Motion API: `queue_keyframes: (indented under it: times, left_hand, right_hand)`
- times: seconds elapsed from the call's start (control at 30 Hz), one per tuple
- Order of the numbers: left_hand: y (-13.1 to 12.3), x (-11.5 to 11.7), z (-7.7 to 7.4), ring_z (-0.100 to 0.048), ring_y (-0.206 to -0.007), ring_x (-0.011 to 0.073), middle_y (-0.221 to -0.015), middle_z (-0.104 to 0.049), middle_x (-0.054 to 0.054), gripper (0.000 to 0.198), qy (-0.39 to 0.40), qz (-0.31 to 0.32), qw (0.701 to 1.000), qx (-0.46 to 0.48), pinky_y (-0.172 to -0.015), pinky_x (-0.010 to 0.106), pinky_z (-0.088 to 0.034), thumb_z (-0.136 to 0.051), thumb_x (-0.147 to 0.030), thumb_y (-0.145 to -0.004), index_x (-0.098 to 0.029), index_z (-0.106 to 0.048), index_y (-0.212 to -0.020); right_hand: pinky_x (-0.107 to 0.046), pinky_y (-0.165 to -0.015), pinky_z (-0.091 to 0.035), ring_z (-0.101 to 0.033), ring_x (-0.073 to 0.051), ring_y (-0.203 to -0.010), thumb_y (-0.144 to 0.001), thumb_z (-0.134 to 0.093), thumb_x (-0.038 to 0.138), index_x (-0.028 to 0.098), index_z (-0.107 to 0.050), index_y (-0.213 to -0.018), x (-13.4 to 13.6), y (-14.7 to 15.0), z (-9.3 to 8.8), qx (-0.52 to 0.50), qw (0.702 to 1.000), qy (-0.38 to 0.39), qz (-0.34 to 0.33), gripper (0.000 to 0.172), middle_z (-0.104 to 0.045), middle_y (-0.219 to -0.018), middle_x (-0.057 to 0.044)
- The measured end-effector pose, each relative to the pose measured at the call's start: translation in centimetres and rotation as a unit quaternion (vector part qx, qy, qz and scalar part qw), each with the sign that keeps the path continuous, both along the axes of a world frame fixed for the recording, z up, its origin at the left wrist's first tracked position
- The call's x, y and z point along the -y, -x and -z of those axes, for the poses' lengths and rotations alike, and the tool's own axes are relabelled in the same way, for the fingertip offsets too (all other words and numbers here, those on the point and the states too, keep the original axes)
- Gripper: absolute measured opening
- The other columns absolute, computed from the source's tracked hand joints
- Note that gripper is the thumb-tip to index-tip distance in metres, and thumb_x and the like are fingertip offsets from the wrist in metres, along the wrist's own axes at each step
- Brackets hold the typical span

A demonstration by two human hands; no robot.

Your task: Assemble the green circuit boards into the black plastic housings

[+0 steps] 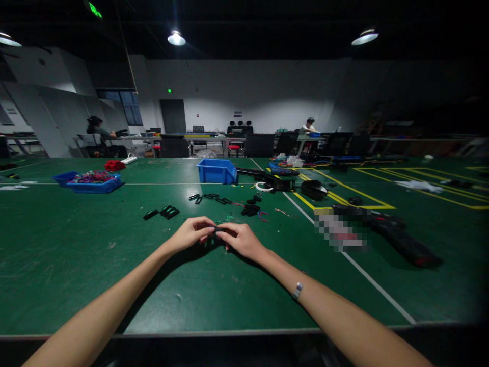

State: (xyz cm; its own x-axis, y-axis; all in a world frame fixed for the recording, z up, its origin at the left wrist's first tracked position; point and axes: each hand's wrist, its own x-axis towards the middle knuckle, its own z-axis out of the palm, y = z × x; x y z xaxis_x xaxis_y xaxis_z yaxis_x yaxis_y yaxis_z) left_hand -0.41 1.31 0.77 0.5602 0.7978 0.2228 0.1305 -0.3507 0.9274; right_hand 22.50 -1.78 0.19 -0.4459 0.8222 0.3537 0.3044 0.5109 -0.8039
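My left hand [194, 232] and my right hand [243, 239] meet over the green table. Between their fingertips is a small black part [216, 230], pinched from both sides and mostly hidden by the fingers. Just beyond the fingers lie tiny green pieces [229, 217]. Farther left sit several black casings with green inside [169, 211]. A loose row of narrow black frames [210, 197] lies beyond my hands. To their right are a cluster of black parts [250, 209] and short red and blue wires [262, 216].
An open blue bin [216, 171] stands farther back. At the left is a blue tray [95, 186] heaped with red wired parts. Dark tool-like objects [405, 239] lie on the right, partly blurred. Two people [309, 127] sit or stand at far tables.
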Motion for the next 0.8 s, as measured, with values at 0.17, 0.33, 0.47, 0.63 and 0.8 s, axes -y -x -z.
queue_keyframes:
  times: [0.17,0.33,0.47,0.63,0.8]
  left_hand:
    - [0.24,-0.20,-0.14,-0.052,-0.056,0.0104,-0.064,-0.059,-0.001,0.041,-0.016,-0.025,1.000,0.001,-0.055,0.021,-0.039,-0.062,-0.048,-0.091,-0.011,-0.067,-0.107]
    - [0.18,-0.29,-0.20,-0.054,-0.056,0.0105,-0.069,-0.061,0.000,0.041,-0.011,-0.041,0.999,0.005,-0.054,0.021,-0.041,-0.061,-0.049,-0.092,-0.012,-0.065,-0.109]
    - [-0.03,-0.27,0.07,-0.055,-0.057,0.0105,-0.070,-0.061,-0.001,0.043,0.006,-0.024,1.000,0.007,-0.055,0.021,-0.043,-0.067,-0.046,-0.088,-0.014,-0.062,-0.115]
    - [-0.13,-0.47,0.42,-0.057,-0.058,0.0106,-0.075,-0.063,0.000,0.047,0.013,-0.014,1.000,0.011,-0.055,0.021,-0.044,-0.072,-0.044,-0.084,-0.015,-0.059,-0.119]
    - [-0.08,-0.79,0.65,-0.057,-0.055,0.0101,-0.070,-0.061,-0.002,0.049,0.021,-0.023,0.999,0.032,-0.052,0.020,-0.043,-0.073,-0.044,-0.084,-0.016,-0.054,-0.119]
  right_hand:
    - [-0.025,-0.058,-0.046,-0.062,-0.014,-0.063,-0.091,-0.065,0.042,0.018,-0.071,-0.118,-0.01,0.05,0.12,0.014,1.000,-0.025,0.010,0.036,-0.071,-0.084,-0.004]
    - [-0.026,-0.058,-0.048,-0.064,-0.015,-0.061,-0.093,-0.062,0.043,0.019,-0.071,-0.118,0.06,0.05,0.05,0.010,1.000,0.000,-0.006,0.036,-0.070,-0.080,-0.004]
    - [-0.026,-0.056,-0.049,-0.066,-0.016,-0.060,-0.094,-0.060,0.043,0.018,-0.069,-0.118,0.02,0.01,0.11,0.003,1.000,0.007,-0.006,0.036,-0.069,-0.079,-0.003]
    - [-0.025,-0.057,-0.050,-0.067,-0.016,-0.060,-0.094,-0.061,0.043,0.017,-0.069,-0.119,0.03,0.04,0.05,0.004,1.000,0.008,-0.002,0.038,-0.068,-0.075,-0.002]
    - [-0.025,-0.057,-0.051,-0.067,-0.016,-0.059,-0.093,-0.062,0.042,0.016,-0.068,-0.121,-0.19,0.22,0.34,-0.008,1.000,0.004,0.008,0.039,-0.070,-0.078,-0.003]
